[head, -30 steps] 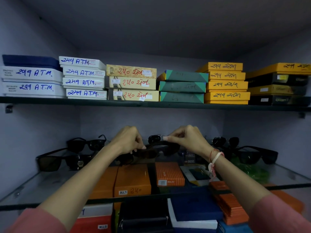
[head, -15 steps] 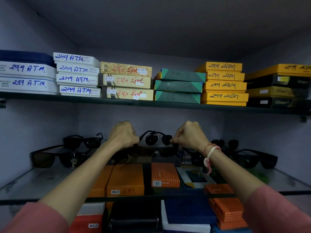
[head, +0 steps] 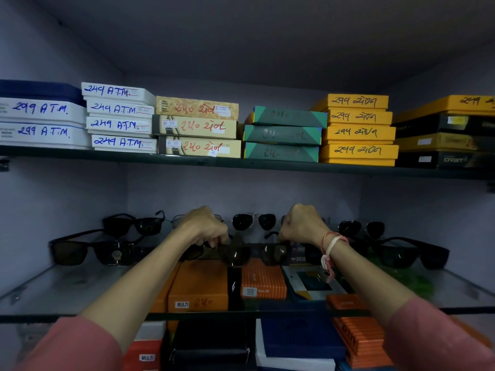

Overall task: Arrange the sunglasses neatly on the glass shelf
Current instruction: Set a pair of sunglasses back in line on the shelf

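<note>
We are holding one pair of dark sunglasses [head: 249,253] between both hands, over the middle of the glass shelf [head: 67,290], roughly midway between its front edge and the back row. The left hand [head: 206,228] is closed on the left end of the frame, the right hand [head: 302,226] closed on the right end; fingers are curled under, so we cannot tell exactly where they are pinching.

The lenses are facing us and hanging just below the knuckles, between the two fists. We cannot tell whether the frame is already touching the glass or sitting slightly above it.

For a clean placement we are judging that:
- both ends should be going down level, so the pair is landing square to the front edge;
- it should be lining up with the front-row pair [head: 93,250] toward the left edge and the pair [head: 412,253] toward the right edge;
- it should be staying clear of the aviator pair [head: 253,222] standing just behind it.

Risk, as we judge it: the glass is slick, so a release with one hand first may be skewing the frame.
</note>
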Available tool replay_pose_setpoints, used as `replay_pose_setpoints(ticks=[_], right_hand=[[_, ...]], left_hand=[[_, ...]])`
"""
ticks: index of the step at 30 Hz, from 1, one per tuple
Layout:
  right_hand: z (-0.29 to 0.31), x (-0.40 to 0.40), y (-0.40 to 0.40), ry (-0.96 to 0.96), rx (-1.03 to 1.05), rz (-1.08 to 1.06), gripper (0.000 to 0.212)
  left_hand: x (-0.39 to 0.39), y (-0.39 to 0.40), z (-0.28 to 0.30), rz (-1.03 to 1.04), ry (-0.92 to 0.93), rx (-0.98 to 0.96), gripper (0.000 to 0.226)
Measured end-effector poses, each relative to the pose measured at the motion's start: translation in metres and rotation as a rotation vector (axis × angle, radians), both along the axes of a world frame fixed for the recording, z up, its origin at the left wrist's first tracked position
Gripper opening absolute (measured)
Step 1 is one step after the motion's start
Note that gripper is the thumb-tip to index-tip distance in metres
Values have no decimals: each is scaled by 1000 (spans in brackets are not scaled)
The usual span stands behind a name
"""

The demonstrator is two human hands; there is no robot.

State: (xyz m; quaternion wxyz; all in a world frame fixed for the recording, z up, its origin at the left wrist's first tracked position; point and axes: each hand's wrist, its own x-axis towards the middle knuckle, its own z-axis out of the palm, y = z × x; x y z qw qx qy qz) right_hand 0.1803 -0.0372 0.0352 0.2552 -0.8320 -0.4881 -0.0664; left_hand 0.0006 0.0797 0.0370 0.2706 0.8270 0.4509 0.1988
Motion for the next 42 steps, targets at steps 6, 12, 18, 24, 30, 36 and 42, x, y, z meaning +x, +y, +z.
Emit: replay_pose_setpoints(ticks=[6, 12, 18, 24, 30, 36, 42], right_hand=[[-2, 5, 3, 12, -39, -5, 34], [-2, 8, 0, -10, -21, -14, 15], [-1, -8, 1, -120, 107, -31, 17], [10, -34, 20, -70, 263, 170, 14], [19, -66, 48, 90, 151, 348, 33], [24, -84, 56, 86, 193, 413, 26], [23, -88, 56, -13, 275, 386, 25]], left_hand=[[5, 3, 0, 1, 43, 9, 14], [-16, 27, 0, 46, 158, 199, 63], [-37, 38, -4, 31, 318, 219, 53], [-57, 37, 1, -5, 5, 339, 23], [-82, 24, 12, -94, -155, 607, 19], [-100, 22, 12, -203, -217, 518, 22], [-113, 36, 15, -105, -221, 440, 37]])
